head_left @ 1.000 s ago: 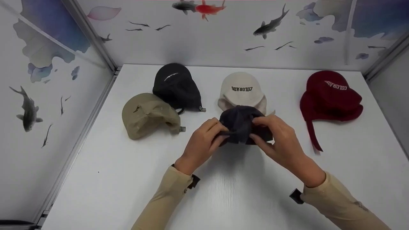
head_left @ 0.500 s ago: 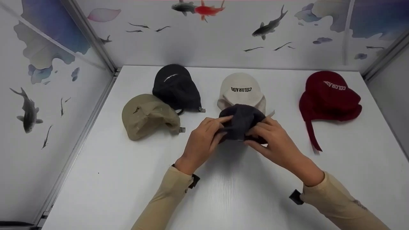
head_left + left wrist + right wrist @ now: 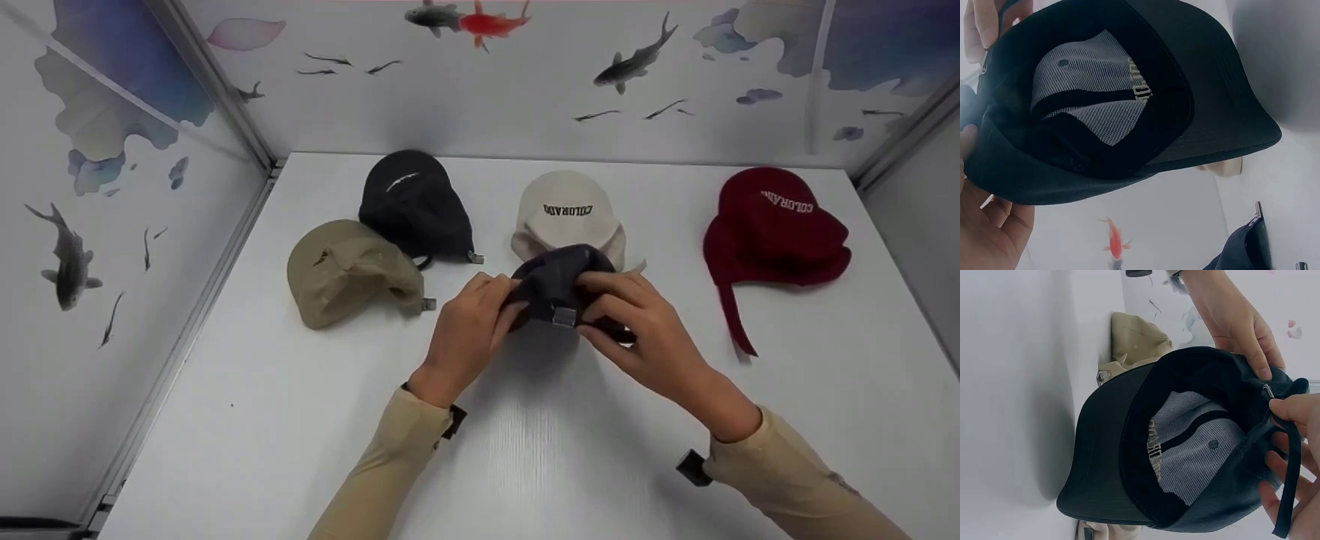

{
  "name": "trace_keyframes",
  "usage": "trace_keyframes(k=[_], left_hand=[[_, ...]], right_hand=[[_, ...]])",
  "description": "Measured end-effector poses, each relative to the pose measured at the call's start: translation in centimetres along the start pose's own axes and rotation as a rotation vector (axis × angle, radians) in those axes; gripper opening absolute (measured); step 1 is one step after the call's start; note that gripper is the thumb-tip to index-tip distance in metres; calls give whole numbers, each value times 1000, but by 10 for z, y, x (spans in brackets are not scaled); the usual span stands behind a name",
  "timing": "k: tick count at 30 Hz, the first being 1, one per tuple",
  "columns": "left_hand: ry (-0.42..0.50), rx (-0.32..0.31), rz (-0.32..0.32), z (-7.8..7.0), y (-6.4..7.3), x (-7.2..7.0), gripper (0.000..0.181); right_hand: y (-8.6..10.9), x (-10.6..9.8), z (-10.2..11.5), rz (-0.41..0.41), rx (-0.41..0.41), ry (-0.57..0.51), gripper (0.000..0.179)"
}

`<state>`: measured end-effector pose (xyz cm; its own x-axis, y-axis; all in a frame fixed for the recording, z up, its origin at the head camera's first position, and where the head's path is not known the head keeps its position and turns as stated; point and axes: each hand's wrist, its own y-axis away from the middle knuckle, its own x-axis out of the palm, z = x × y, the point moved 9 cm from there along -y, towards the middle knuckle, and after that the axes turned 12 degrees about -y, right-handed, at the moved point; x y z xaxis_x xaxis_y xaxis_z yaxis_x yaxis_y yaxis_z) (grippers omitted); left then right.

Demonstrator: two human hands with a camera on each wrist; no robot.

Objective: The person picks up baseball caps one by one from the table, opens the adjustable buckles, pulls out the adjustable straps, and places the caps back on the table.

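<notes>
Head view: navy baseball cap [image 3: 559, 277] held up between both hands over the white table [image 3: 517, 450], covering the near edge of the cream COLORADO cap [image 3: 566, 206]. Left hand [image 3: 466, 326] pinches its side, thumb against fingers; right hand [image 3: 649, 322] has thumb and fingers curled at the opposite side, metal buckle [image 3: 564, 316] showing between the hands. Black cap [image 3: 416, 206] and khaki cap [image 3: 349, 270] sit side by side to the left, touching or nearly so; dark red COLORADO cap [image 3: 776, 225] well apart to the right.

Left wrist view: cap's hollow faces the lens, striped lining [image 3: 1086, 79] visible, brim [image 3: 1216, 95] pointing right. Left-hand fingers partly hidden at the frame edge; from here their exact hold cannot be told.

Right wrist view: right thumb and fingers pinch the strap [image 3: 1289, 486], its end hanging loose. Left thumb presses the cap's edge just beside the buckle.
</notes>
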<state>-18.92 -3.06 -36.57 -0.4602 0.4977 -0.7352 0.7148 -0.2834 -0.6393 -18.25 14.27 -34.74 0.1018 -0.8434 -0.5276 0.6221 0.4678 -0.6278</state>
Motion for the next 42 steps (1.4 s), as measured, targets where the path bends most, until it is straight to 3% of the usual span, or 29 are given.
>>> trace_keyframes(k=[12, 17, 20, 24, 28, 31, 34, 38, 42], left_hand=[[-34, -16, 26, 4, 3, 5, 23], [-18, -29, 44, 5, 5, 6, 23], [-12, -35, 38, 6, 5, 6, 22], [24, -49, -16, 8, 5, 3, 21], [43, -61, -120, 8, 6, -3, 26], [9, -64, -216, 5, 7, -10, 32], [-18, -48, -260, -3, 8, -16, 28], [15, -17, -200, -15, 6, -13, 19], [52, -44, -111, -20, 4, -5, 19]], right_hand=[[5, 10, -6, 56, 35, 53, 7], [5, 10, -15, 38, 131, -28, 21], [4, 9, -21, 10, 206, -151, 21], [4, 8, -29, -36, 319, -318, 19], [4, 9, -36, -71, 426, -434, 24], [4, 10, -38, -91, 468, -472, 23], [3, 9, -38, -115, 482, -475, 21], [2, 10, -37, -138, 491, -474, 20], [1, 11, -36, -143, 486, -488, 20]])
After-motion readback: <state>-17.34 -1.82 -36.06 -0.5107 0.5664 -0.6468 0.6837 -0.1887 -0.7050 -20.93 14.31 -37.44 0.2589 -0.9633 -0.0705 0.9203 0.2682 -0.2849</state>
